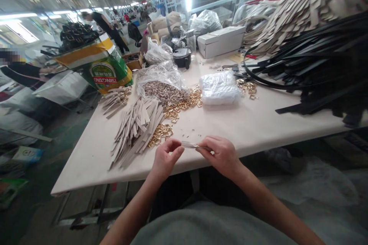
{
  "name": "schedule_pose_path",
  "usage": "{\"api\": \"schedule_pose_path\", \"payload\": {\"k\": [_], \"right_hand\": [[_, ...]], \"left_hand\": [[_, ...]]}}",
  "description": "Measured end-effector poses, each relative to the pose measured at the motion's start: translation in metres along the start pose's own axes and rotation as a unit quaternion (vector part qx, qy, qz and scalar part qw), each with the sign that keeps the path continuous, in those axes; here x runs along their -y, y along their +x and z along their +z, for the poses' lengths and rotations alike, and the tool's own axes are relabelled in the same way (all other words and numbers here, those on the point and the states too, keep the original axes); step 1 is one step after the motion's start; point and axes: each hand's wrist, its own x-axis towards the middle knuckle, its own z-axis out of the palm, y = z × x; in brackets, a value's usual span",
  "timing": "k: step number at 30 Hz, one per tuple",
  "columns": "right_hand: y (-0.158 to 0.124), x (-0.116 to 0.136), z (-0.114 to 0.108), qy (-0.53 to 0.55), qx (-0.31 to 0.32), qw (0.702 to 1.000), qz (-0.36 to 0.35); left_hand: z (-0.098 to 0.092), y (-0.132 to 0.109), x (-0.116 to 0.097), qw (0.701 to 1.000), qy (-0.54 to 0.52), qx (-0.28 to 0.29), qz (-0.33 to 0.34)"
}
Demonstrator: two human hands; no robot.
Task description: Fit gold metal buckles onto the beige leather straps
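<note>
Between my two hands, over the table's near edge, is a short beige strip point(188, 145). My left hand point(166, 156) pinches its left end with thumb and forefinger. At the other end, my right hand point(220, 155) is closed on the strip; whether a buckle sits on it is too small to tell. Left of my hands lies a fanned pile of beige strips point(136, 126). Gold buckles point(160, 134) are scattered beside that pile, with more gold buckles point(195, 97) behind. An open clear bag of small beige loops point(163, 90) stands further back.
A plastic-wrapped white pack point(219, 88) sits mid-table. Black straps point(322, 65) and beige straps point(299, 4) are heaped at right. A white box point(221, 41), a black lidded container point(182, 57) and a green carton point(106, 67) stand behind. Other people work at left.
</note>
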Motion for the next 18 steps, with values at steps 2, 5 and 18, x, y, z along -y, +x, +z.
{"api": "schedule_pose_path", "payload": {"k": [2,5,18], "right_hand": [[-0.001,0.003,0.000,-0.005,0.003,1.000,-0.022],[-0.001,0.004,0.005,-0.020,-0.006,1.000,-0.020],[0.000,-0.017,0.010,-0.133,-0.067,0.988,-0.048]], "left_hand": [[0.005,0.006,0.003,0.993,-0.073,0.046,-0.081],[0.013,0.014,0.005,0.981,-0.144,0.050,-0.120],[0.033,0.047,0.003,0.983,-0.101,0.125,-0.091]]}}
